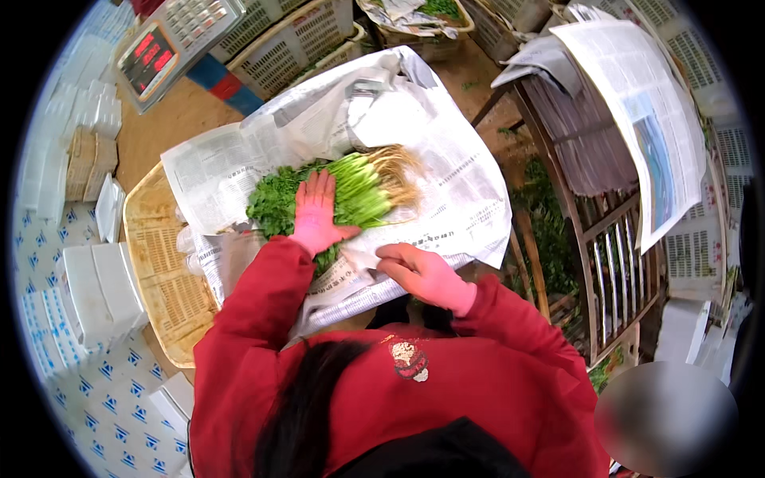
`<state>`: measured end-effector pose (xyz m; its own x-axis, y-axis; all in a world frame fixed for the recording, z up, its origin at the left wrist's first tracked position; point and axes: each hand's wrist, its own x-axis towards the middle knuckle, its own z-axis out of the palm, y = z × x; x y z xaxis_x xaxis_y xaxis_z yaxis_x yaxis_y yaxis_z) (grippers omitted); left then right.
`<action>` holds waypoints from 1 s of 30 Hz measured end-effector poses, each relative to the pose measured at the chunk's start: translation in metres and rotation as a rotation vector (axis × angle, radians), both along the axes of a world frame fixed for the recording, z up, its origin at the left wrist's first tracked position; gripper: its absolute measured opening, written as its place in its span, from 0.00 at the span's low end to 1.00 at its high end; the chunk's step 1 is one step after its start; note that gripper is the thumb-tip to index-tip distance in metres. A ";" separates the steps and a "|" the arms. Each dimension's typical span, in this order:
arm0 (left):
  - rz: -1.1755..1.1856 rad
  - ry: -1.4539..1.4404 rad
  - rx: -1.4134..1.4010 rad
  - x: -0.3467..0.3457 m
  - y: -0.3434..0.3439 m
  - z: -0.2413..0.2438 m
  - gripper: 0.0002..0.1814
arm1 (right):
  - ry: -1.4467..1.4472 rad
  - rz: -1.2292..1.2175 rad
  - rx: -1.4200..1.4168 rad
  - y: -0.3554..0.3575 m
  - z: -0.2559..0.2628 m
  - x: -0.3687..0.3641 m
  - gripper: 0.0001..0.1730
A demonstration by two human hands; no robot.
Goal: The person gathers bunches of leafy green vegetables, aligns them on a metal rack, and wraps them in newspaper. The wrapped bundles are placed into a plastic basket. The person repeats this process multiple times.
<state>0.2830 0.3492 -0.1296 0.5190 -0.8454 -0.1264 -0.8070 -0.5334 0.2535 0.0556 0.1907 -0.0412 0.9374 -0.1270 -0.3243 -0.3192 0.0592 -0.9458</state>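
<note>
A bunch of leafy green herbs with pale stems and brown roots point(364, 188) lies on spread newspaper sheets point(460, 173) that line a yellow plastic basket point(170, 287). My left hand point(318, 215) rests flat on the leaves, fingers spread, palm down. Nearer my body, my right hand point(421, 276) is at the front edge of the newspaper, its thumb and fingers pinching the sheet. Leaves stick out below my left hand, and part of the paper is folded there. The roots point to the right.
A digital scale point(146, 60) with a lit display stands at the upper left. At the right, a stack of newspapers point(591, 137) lies on a wooden rack point(574, 221), one sheet hanging over its side. White foam boxes point(98, 293) are at the left. Plastic crates point(293, 45) stand behind.
</note>
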 end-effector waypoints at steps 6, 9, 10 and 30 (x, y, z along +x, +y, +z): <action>-0.179 -0.081 -0.307 0.028 0.007 -0.053 0.62 | 0.021 -0.219 -0.146 -0.037 0.082 -0.129 0.15; -0.371 0.526 -0.080 0.044 -0.024 0.030 0.51 | -0.039 -0.343 -0.589 -0.070 0.144 -0.243 0.13; -0.138 0.715 0.220 0.040 -0.045 0.071 0.40 | -0.027 -0.545 -0.812 -0.071 0.170 -0.292 0.13; -1.387 1.029 0.111 -0.631 -0.285 0.237 0.25 | 0.977 -1.989 -0.141 0.322 0.091 -0.902 0.31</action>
